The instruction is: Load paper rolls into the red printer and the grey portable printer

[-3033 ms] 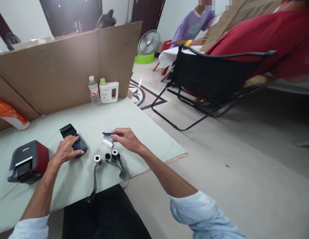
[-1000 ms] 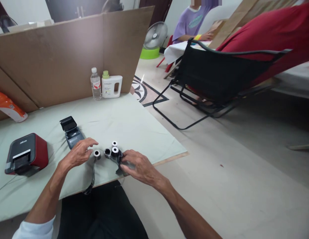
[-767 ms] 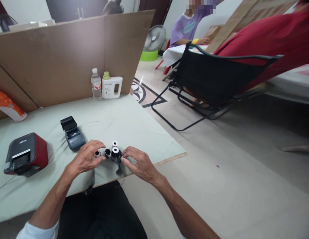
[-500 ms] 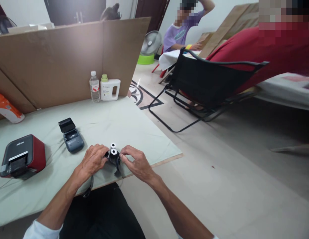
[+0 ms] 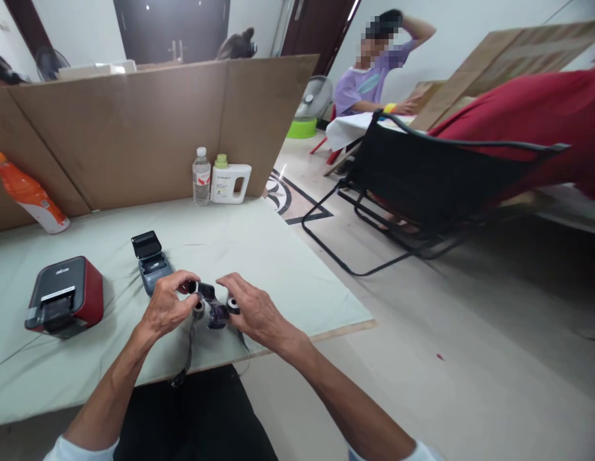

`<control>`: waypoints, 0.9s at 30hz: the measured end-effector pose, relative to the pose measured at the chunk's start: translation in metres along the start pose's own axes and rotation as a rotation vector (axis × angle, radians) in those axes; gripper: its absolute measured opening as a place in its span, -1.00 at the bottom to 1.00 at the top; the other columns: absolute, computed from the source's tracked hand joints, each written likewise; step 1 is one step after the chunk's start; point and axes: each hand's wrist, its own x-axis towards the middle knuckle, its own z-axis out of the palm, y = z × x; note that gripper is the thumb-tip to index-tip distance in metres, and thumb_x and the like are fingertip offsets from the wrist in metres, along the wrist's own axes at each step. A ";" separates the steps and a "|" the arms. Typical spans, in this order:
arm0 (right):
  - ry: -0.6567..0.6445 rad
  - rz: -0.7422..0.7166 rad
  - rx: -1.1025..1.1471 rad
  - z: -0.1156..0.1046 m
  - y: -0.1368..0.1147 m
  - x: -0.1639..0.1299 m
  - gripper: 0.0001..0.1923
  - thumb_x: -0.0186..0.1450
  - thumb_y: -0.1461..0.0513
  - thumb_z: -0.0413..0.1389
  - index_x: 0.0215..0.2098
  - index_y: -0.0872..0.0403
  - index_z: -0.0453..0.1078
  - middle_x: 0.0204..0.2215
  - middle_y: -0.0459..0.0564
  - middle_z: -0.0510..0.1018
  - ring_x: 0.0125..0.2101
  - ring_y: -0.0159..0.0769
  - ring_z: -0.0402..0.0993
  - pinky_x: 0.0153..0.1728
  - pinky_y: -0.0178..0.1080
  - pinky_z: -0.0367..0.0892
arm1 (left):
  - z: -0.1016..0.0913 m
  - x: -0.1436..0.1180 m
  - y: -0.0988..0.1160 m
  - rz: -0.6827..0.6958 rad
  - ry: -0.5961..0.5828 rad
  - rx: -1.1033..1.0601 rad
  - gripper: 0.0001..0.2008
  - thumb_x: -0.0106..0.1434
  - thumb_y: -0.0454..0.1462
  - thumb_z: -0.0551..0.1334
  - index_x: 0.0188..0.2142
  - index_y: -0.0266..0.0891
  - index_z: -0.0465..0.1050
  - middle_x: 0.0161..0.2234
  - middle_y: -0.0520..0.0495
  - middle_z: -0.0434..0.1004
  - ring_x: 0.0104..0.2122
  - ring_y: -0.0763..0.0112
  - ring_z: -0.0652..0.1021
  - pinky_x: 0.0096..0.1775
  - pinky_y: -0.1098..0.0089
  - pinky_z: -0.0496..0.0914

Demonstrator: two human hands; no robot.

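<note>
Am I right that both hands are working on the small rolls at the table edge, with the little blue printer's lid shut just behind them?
Not quite. In the head view the small blue printer has its lid flipped open, not shut. The rest holds: the left hand and right hand are both on the small rolls near the table edge.

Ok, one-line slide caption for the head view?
Both hands, left and right, gather small ribbon spools beside an open label printer.

Both forearms reach forward, bare, sleeves pushed up. Left hand (image 5: 167,307) and right hand (image 5: 249,311) close together, fingers curled, pinching inward.
</note>
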 end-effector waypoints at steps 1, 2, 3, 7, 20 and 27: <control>0.008 -0.028 -0.008 0.004 -0.001 0.004 -0.52 0.26 0.41 0.13 0.12 0.01 0.35 -0.04 0.09 0.53 -0.17 -0.19 0.54 -0.21 -0.22 0.47 | -0.001 -0.002 -0.001 -0.020 0.010 -0.018 -0.78 0.16 -0.40 0.27 -0.18 -0.23 0.58 -0.29 -0.04 0.65 -0.34 0.39 0.57 -0.28 0.40 0.44; 0.016 -0.059 -0.007 0.009 -0.002 0.007 -0.53 0.26 0.43 0.12 0.11 0.01 0.37 -0.03 0.09 0.53 -0.15 -0.19 0.55 -0.20 -0.23 0.47 | -0.001 -0.004 -0.003 -0.036 0.020 -0.038 -0.77 0.17 -0.40 0.27 -0.17 -0.23 0.58 -0.29 -0.05 0.65 -0.35 0.39 0.57 -0.30 0.41 0.44; 0.026 -0.093 0.001 0.013 -0.003 0.011 -0.55 0.25 0.44 0.10 0.08 0.01 0.40 -0.03 0.10 0.53 -0.15 -0.19 0.55 -0.19 -0.24 0.46 | -0.002 -0.006 -0.004 -0.048 0.031 -0.056 -0.75 0.18 -0.39 0.26 -0.14 -0.23 0.59 -0.27 -0.06 0.66 -0.35 0.38 0.58 -0.30 0.41 0.45; 0.072 -0.191 0.151 0.026 -0.005 0.024 -0.62 0.25 0.47 0.02 -0.10 0.03 0.51 -0.14 0.08 0.57 -0.20 -0.25 0.55 -0.20 -0.26 0.45 | -0.006 -0.016 -0.012 -0.070 0.065 -0.097 -0.77 0.22 -0.36 0.28 -0.12 -0.24 0.59 -0.26 -0.08 0.65 -0.33 0.37 0.60 -0.28 0.40 0.46; -0.232 0.436 1.342 0.024 -0.021 0.040 -0.30 0.22 -0.20 0.33 0.14 0.05 0.47 -0.12 0.13 0.63 -0.23 -0.16 0.64 -0.18 -0.07 0.55 | -0.033 -0.023 0.007 0.367 0.208 0.326 -0.79 0.36 -0.42 0.19 -0.06 -0.19 0.50 -0.08 -0.18 0.59 -0.05 0.22 0.62 0.00 0.23 0.55; -0.001 0.303 0.963 0.027 -0.025 0.045 -0.56 0.29 0.10 0.35 0.10 0.01 0.52 -0.29 -0.04 0.64 -0.32 -0.25 0.61 -0.19 -0.12 0.56 | -0.037 -0.030 0.009 0.342 0.173 0.408 -0.76 0.36 -0.42 0.18 -0.04 -0.18 0.50 -0.09 -0.19 0.58 -0.08 0.20 0.63 -0.03 0.22 0.59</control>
